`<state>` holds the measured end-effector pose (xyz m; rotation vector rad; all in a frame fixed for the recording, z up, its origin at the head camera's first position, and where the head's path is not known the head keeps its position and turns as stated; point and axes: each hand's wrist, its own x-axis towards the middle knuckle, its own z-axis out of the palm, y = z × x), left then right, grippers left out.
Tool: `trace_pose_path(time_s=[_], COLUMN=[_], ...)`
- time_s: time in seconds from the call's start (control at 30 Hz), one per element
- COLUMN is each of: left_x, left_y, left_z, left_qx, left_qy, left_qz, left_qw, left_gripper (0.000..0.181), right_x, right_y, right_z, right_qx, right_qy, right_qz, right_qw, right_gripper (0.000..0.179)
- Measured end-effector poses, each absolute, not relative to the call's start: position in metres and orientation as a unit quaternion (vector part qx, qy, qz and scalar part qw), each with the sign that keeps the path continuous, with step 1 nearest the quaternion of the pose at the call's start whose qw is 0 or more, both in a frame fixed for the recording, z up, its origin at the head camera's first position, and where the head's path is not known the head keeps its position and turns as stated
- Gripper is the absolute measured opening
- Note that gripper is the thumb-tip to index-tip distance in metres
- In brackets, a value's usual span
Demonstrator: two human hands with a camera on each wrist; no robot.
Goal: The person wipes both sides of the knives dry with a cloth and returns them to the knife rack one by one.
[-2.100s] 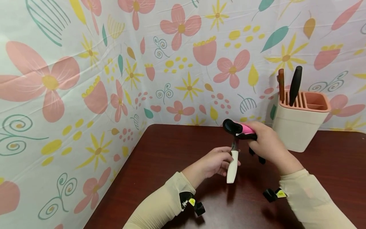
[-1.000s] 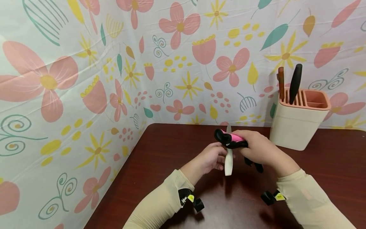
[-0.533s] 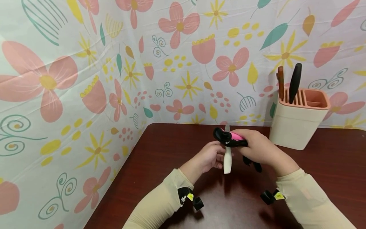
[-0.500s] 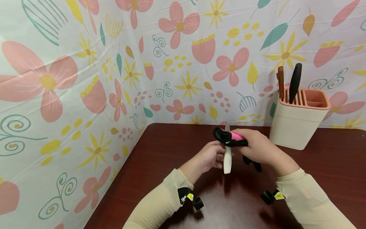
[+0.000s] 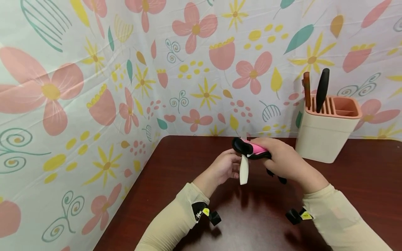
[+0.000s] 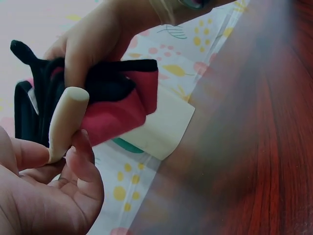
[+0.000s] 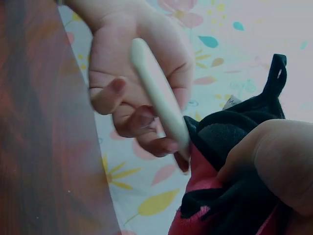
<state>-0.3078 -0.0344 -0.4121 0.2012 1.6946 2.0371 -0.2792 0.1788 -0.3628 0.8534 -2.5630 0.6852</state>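
My left hand (image 5: 224, 167) holds a knife with a white handle (image 5: 244, 170) between thumb and fingers, above the table. The handle's butt points toward me, and a blurred bit of blade (image 5: 244, 134) shows beyond the cloth. A folded pink cloth with black edging (image 5: 258, 149) and a loop is gripped in my right hand (image 5: 284, 158). It lies across the knife where handle meets blade, hiding most of the blade. In the left wrist view, the cloth's pink side (image 6: 112, 120) sits right behind the handle (image 6: 68, 115). The right wrist view shows the handle (image 7: 161, 98) running down to the cloth.
A cream knife block (image 5: 326, 137) with a salmon slotted top stands at the back right of the dark red-brown table (image 5: 176, 164). A brown-handled tool (image 5: 307, 90) and a black-handled one (image 5: 322, 90) stand in its slots. Flowered fabric (image 5: 201, 69) hangs behind and left.
The cloth has come down from the blade's far part toward the handle, baring the tip. Both hands, with knife and cloth, have shifted a little left and away from me.
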Motion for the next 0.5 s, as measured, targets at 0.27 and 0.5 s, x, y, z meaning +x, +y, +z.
trace_pose_path(time_s=[0.27,0.5], left_x=[-0.3081,-0.3078], left_y=[-0.0345,-0.0363], left_z=[-0.4122,-0.4116], left_qx=[0.08,0.064], left_qy=[0.619,0.62], left_qz=[0.744,0.744], left_qw=[0.239,0.241], left_gripper=[0.028,0.029], right_x=[-0.2785,-0.2758], right_y=[0.1754,0.1757], right_z=[-0.364,-0.3628], right_qx=[0.296,0.292], right_qy=[-0.915,-0.924], right_qz=[0.231,0.22], right_qw=[0.145,0.114], right_gripper=[0.071,0.07])
